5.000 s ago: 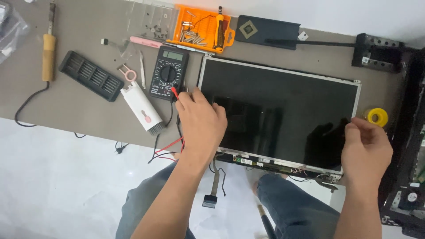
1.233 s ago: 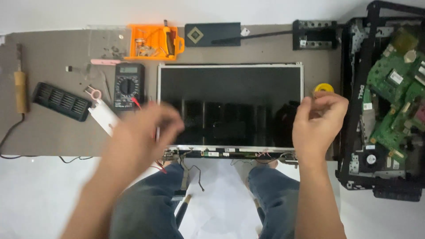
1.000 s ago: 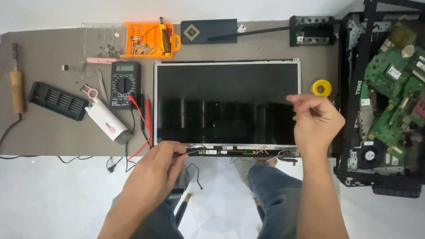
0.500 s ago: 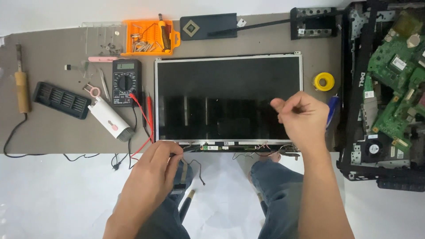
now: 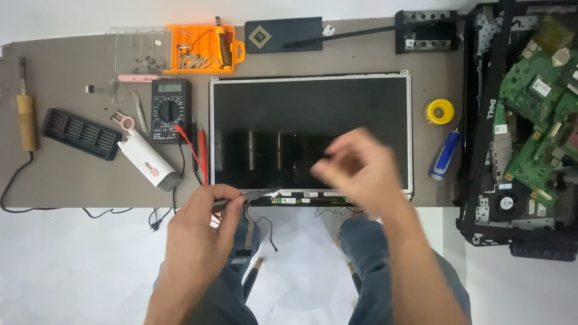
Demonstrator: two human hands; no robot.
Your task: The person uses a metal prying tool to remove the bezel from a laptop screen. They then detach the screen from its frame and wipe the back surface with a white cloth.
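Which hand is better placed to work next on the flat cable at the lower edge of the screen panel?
Probably the left hand: it is already at the flat cable by the lower left corner of the screen panel. The right hand is blurred, over the panel's lower right part, away from the cable.

Landmark: the bare screen panel (image 5: 310,129), flat mid-table.

Left of it, tight: red probe leads (image 5: 201,153), multimeter (image 5: 170,110) and white cleaning tool (image 5: 149,159) crowd the edge.

Right of it, a narrow open strip, broken by yellow tape roll (image 5: 440,111) and blue-handled tool (image 5: 445,154); beyond, the opened laptop chassis (image 5: 521,126) walls it off.

Behind it, a thin bare lane before the orange bit case (image 5: 203,47).

Far left of it, open tabletop (image 5: 66,174).
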